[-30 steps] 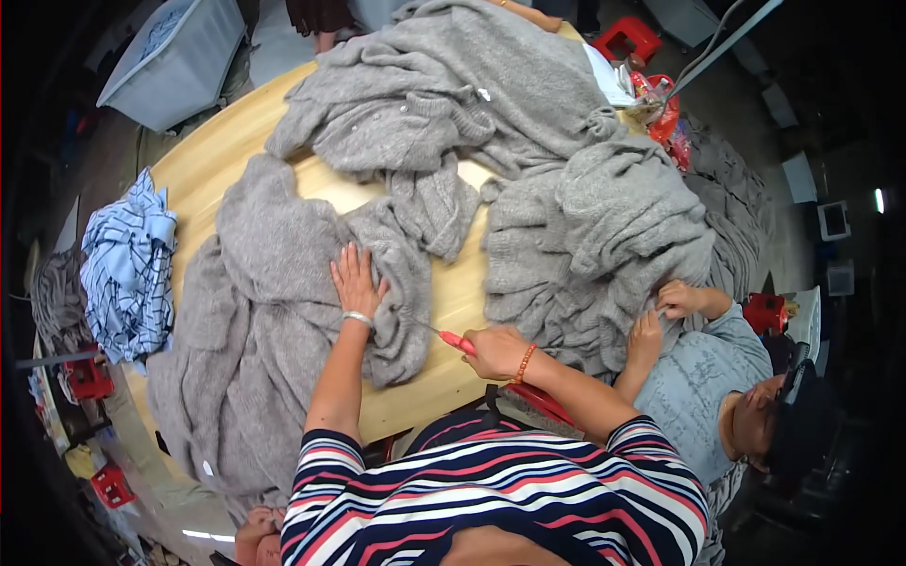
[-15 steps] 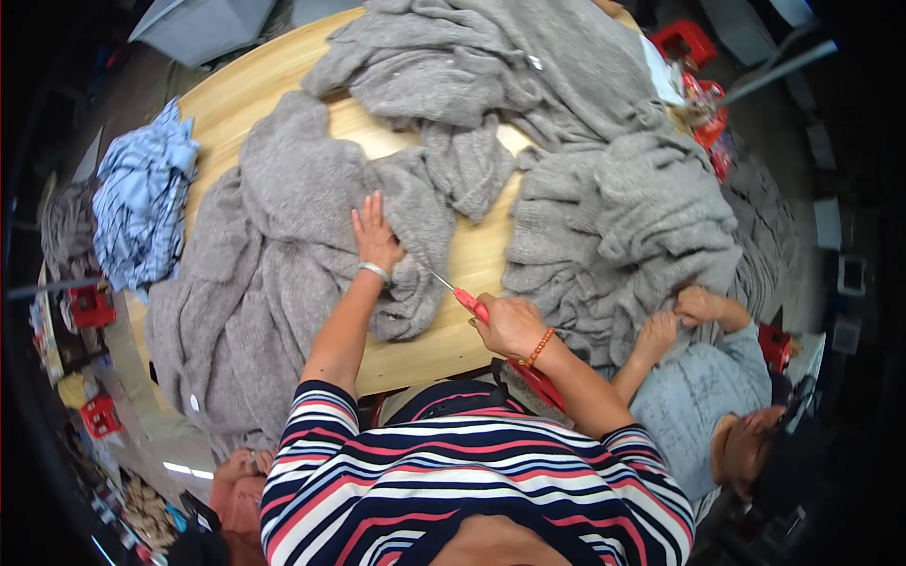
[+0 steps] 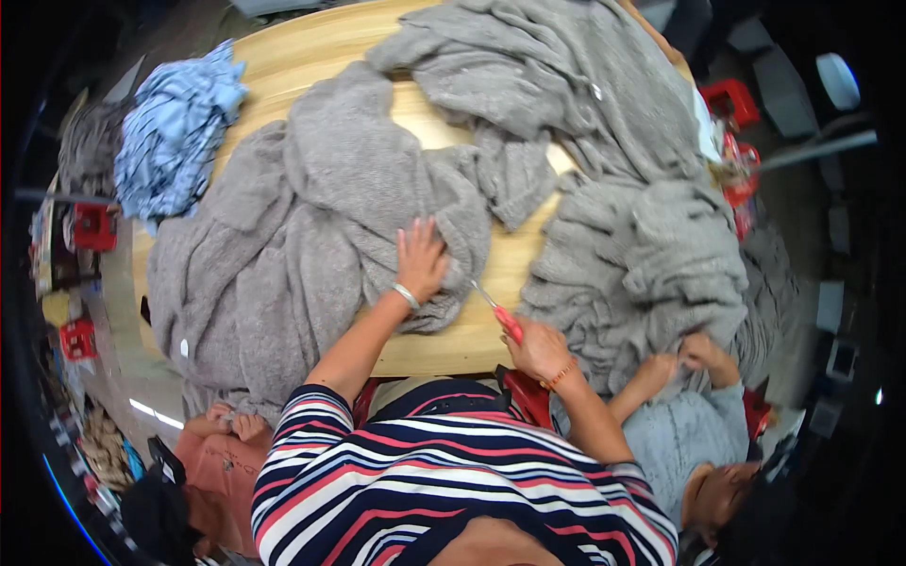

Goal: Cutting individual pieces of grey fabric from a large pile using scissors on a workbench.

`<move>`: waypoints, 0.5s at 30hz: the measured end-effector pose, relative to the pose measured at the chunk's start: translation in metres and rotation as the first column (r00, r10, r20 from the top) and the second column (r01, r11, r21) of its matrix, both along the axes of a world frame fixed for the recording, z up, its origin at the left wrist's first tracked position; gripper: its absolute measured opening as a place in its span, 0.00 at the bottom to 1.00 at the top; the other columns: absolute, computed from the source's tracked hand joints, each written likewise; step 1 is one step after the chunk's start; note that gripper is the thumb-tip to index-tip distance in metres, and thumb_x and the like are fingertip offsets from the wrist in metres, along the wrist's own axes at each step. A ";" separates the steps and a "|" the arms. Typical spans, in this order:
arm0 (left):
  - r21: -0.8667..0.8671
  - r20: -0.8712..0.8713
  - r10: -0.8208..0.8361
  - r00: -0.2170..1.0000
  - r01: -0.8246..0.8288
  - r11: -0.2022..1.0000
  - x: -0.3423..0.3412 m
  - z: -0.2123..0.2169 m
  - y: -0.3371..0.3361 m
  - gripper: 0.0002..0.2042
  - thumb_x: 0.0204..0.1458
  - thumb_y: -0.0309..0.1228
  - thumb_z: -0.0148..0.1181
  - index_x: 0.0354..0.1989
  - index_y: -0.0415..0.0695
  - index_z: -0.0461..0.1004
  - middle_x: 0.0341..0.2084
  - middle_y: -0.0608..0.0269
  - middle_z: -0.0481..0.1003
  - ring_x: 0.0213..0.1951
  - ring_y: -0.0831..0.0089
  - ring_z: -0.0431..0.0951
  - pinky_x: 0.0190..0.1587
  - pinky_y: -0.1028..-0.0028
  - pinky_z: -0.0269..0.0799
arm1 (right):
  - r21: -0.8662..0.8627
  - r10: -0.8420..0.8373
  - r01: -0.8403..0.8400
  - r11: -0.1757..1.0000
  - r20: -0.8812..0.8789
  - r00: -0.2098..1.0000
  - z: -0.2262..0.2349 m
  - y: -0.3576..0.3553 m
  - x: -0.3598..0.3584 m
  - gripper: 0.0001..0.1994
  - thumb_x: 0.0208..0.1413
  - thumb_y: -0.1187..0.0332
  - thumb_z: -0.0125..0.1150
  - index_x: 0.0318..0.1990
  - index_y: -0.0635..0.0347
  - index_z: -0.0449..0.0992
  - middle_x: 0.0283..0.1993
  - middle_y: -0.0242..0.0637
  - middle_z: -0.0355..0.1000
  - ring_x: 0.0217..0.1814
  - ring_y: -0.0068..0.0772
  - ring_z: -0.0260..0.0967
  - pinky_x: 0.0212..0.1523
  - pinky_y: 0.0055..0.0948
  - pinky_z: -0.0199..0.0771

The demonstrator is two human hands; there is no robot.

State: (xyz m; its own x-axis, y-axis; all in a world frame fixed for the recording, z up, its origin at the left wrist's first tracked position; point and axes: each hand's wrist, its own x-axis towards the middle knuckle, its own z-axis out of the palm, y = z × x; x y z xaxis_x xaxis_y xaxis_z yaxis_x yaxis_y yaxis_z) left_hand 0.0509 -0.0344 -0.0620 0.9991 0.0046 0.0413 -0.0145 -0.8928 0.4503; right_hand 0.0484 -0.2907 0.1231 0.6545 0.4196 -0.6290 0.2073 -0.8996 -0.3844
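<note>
My left hand (image 3: 421, 259) lies flat, fingers stretched out, on a heap of grey knitted fabric (image 3: 274, 226). It touches the heap's right part, near the folded edge. In my right hand (image 3: 541, 351), closed round its handle, is a slim tool with a red handle (image 3: 509, 324) and a thin metal shaft. The shaft's tip reaches the edge of the fabric just right of my left hand; its exact shape is too small to make out.
More grey knitwear (image 3: 651, 255) is piled at the right, where a co-worker's hands (image 3: 684, 358) grip it. Another grey pile (image 3: 538, 66) covers the far side. Blue cloth (image 3: 179, 127) sits at the far left of the wooden table (image 3: 444, 351). A second person (image 3: 222, 453) is at lower left.
The view has shifted, so the table and heaps sit differently in it. My left hand stays flat on the grey fabric, and my right hand still holds the red-handled tool at its edge.
</note>
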 end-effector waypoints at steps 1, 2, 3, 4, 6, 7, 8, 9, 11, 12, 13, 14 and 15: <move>-0.094 -0.041 -0.005 0.999 0.001 0.996 -0.004 0.006 -0.009 0.29 0.54 0.44 0.54 0.62 0.42 0.64 0.70 0.47 0.48 0.72 0.46 0.40 0.69 0.40 0.27 | 0.057 -0.071 0.069 0.996 0.032 0.997 -0.002 -0.007 -0.001 0.13 0.56 0.59 0.58 0.44 0.56 0.75 0.35 0.53 0.76 0.40 0.59 0.74 0.42 0.52 0.73; -0.185 -0.080 -0.009 0.997 -0.006 0.983 -0.008 0.015 -0.017 0.33 0.51 0.48 0.57 0.64 0.42 0.62 0.70 0.45 0.49 0.72 0.43 0.40 0.68 0.37 0.26 | 0.120 -0.140 0.133 0.984 0.052 0.989 -0.004 -0.015 -0.005 0.13 0.55 0.60 0.57 0.44 0.55 0.75 0.34 0.51 0.76 0.40 0.59 0.74 0.41 0.52 0.73; -0.115 -0.125 -0.057 0.991 0.042 0.992 -0.010 0.035 -0.029 0.38 0.48 0.52 0.59 0.65 0.43 0.60 0.70 0.45 0.49 0.72 0.41 0.40 0.66 0.34 0.25 | 0.137 -0.171 0.157 0.978 0.098 0.980 -0.013 -0.028 -0.011 0.13 0.56 0.60 0.57 0.45 0.54 0.75 0.35 0.52 0.76 0.40 0.60 0.74 0.41 0.52 0.73; -0.038 -0.179 -0.085 0.980 0.080 0.996 -0.013 0.054 -0.038 0.43 0.44 0.57 0.61 0.67 0.45 0.59 0.69 0.45 0.49 0.71 0.40 0.40 0.64 0.30 0.25 | 0.168 -0.192 0.168 0.971 0.137 0.972 -0.025 -0.037 -0.016 0.13 0.56 0.61 0.57 0.47 0.53 0.75 0.35 0.52 0.76 0.40 0.60 0.73 0.41 0.53 0.73; 0.070 -0.266 -0.126 0.956 0.149 0.986 -0.019 0.061 -0.046 0.45 0.39 0.56 0.67 0.65 0.46 0.61 0.68 0.45 0.51 0.71 0.39 0.42 0.61 0.26 0.33 | 0.108 -0.213 0.199 0.974 0.139 0.967 -0.012 -0.036 -0.018 0.12 0.55 0.64 0.59 0.45 0.57 0.75 0.36 0.52 0.77 0.41 0.56 0.75 0.41 0.46 0.74; 0.083 -0.263 -0.086 0.961 0.112 0.990 -0.020 0.050 -0.050 0.45 0.39 0.56 0.67 0.65 0.46 0.61 0.68 0.45 0.51 0.71 0.39 0.42 0.61 0.26 0.33 | 0.121 -0.178 0.162 0.979 0.141 0.974 -0.014 -0.037 -0.020 0.12 0.55 0.64 0.59 0.45 0.57 0.75 0.36 0.52 0.77 0.41 0.56 0.75 0.41 0.46 0.74; 0.117 -0.182 -0.045 0.982 0.067 0.991 -0.021 0.026 -0.052 0.42 0.37 0.52 0.69 0.62 0.45 0.64 0.67 0.46 0.54 0.70 0.40 0.44 0.61 0.29 0.40 | 0.121 -0.192 0.177 0.977 0.131 0.973 -0.014 -0.038 -0.022 0.12 0.55 0.63 0.58 0.45 0.56 0.75 0.36 0.54 0.76 0.41 0.59 0.74 0.41 0.49 0.73; 0.145 -0.099 -0.016 0.995 0.030 0.989 -0.020 0.008 -0.053 0.39 0.36 0.48 0.71 0.59 0.45 0.67 0.66 0.46 0.57 0.70 0.41 0.46 0.61 0.32 0.46 | 0.117 -0.215 0.201 0.973 0.120 0.969 -0.014 -0.037 -0.023 0.12 0.56 0.62 0.57 0.45 0.55 0.75 0.35 0.55 0.75 0.40 0.62 0.73 0.40 0.52 0.72; 0.080 -0.132 -0.015 0.991 0.025 0.996 -0.003 -0.007 -0.043 0.36 0.33 0.43 0.71 0.55 0.45 0.69 0.63 0.48 0.60 0.69 0.44 0.50 0.61 0.39 0.51 | 0.121 -0.180 0.164 0.979 0.134 0.974 -0.011 -0.031 -0.024 0.12 0.55 0.63 0.57 0.44 0.56 0.74 0.35 0.56 0.75 0.40 0.63 0.73 0.41 0.53 0.72; 0.007 -0.166 -0.039 0.985 0.041 0.999 0.004 -0.012 -0.032 0.33 0.31 0.38 0.72 0.51 0.45 0.71 0.61 0.49 0.64 0.67 0.46 0.53 0.61 0.46 0.57 | 0.118 -0.166 0.150 0.982 0.146 0.975 -0.009 -0.028 -0.024 0.11 0.55 0.64 0.57 0.44 0.56 0.74 0.35 0.57 0.75 0.40 0.63 0.72 0.41 0.53 0.72; -0.118 -0.096 0.025 0.995 -0.036 0.992 0.015 0.008 -0.019 0.17 0.38 0.29 0.64 0.40 0.44 0.75 0.43 0.53 0.75 0.53 0.47 0.70 0.52 0.53 0.67 | 0.118 -0.161 0.143 0.983 0.151 0.975 -0.011 -0.027 -0.023 0.11 0.55 0.64 0.57 0.44 0.56 0.74 0.35 0.57 0.75 0.40 0.63 0.72 0.41 0.53 0.72; -0.119 -0.090 0.031 0.995 -0.042 0.992 0.022 0.029 -0.008 0.17 0.38 0.29 0.64 0.40 0.44 0.75 0.43 0.53 0.75 0.53 0.47 0.70 0.52 0.53 0.67 | 0.142 -0.177 0.158 0.977 0.132 0.975 -0.011 -0.026 -0.021 0.11 0.55 0.64 0.57 0.44 0.56 0.74 0.35 0.57 0.75 0.40 0.63 0.72 0.41 0.53 0.72; -0.373 0.072 0.230 0.970 -0.188 0.909 0.025 0.048 0.005 0.17 0.37 0.26 0.63 0.40 0.43 0.75 0.39 0.53 0.76 0.48 0.51 0.73 0.51 0.57 0.69 | 0.168 -0.192 0.172 0.971 0.111 0.975 -0.010 -0.024 -0.020 0.11 0.55 0.64 0.57 0.44 0.56 0.74 0.35 0.57 0.75 0.40 0.64 0.72 0.41 0.53 0.71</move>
